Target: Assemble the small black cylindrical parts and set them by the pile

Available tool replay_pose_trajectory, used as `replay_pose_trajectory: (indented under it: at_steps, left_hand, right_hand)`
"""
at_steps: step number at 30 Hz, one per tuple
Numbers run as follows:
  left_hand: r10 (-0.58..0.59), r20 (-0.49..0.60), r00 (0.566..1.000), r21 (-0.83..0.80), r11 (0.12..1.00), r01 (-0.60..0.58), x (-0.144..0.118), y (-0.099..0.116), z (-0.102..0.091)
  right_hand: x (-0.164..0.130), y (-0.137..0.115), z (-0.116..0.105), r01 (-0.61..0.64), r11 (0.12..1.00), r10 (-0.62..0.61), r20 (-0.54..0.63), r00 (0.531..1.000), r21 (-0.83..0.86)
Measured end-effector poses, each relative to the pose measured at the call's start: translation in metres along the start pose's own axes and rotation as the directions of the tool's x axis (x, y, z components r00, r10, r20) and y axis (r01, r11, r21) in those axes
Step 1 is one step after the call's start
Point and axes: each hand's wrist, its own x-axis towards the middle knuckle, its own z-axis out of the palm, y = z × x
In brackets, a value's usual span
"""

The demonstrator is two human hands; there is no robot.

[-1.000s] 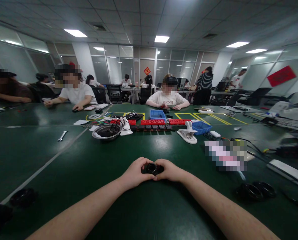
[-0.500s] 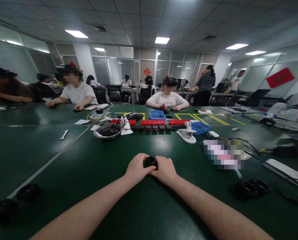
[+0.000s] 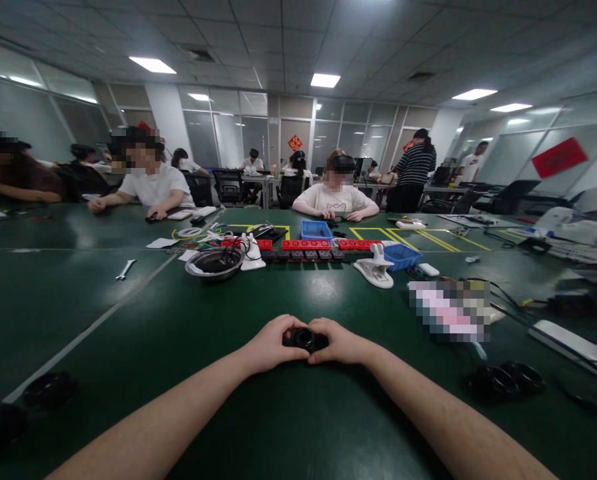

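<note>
In the head view, a glossy black ring-shaped part [image 3: 305,339] with a round opening stands between my two hands, low over the table. My left hand [image 3: 272,341] curls round its left side, thumb in front and fingers behind. From the other side my right hand [image 3: 339,341] closes on it, thumb tip at the front and fingertips at its upper edge. Dark gaps show between the part and both palms. Whether the part rests on the green table [image 3: 298,420] I cannot tell.
Black rings [image 3: 498,381] lie at right, and others [image 3: 51,390] at lower left. Ahead are a metal bowl [image 3: 214,265], red socket strips [image 3: 305,245], a white clip stand [image 3: 375,270] and blue trays [image 3: 401,255]. A wrench [image 3: 126,269] lies left. Across the table sits a person [image 3: 334,193].
Both hands have come slightly nearer to me with the black ring. The palms are further apart, and the ring's opening faces me more.
</note>
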Motion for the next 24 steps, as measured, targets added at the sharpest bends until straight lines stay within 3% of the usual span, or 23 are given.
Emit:
replay_pose_trajectory:
  at_steps: [16,20,24]
  left_hand:
    - [0.015,-0.002,1.0,0.017,1.0,-0.015,0.001,-0.002,0.001]
    - [0.002,-0.034,0.999,0.05,0.999,-0.001,0.0,0.002,0.001]
    - [-0.056,-0.131,0.99,0.105,0.992,0.07,0.0,0.008,0.008]
  right_hand:
    - [0.0,0.003,-0.001,0.001,0.997,-0.001,0.008,1.0,0.075]
    - [0.001,0.002,0.001,-0.077,0.989,0.081,-0.027,0.996,0.129]
    - [0.003,0.001,0.009,-0.204,0.973,0.214,-0.093,0.972,0.108]
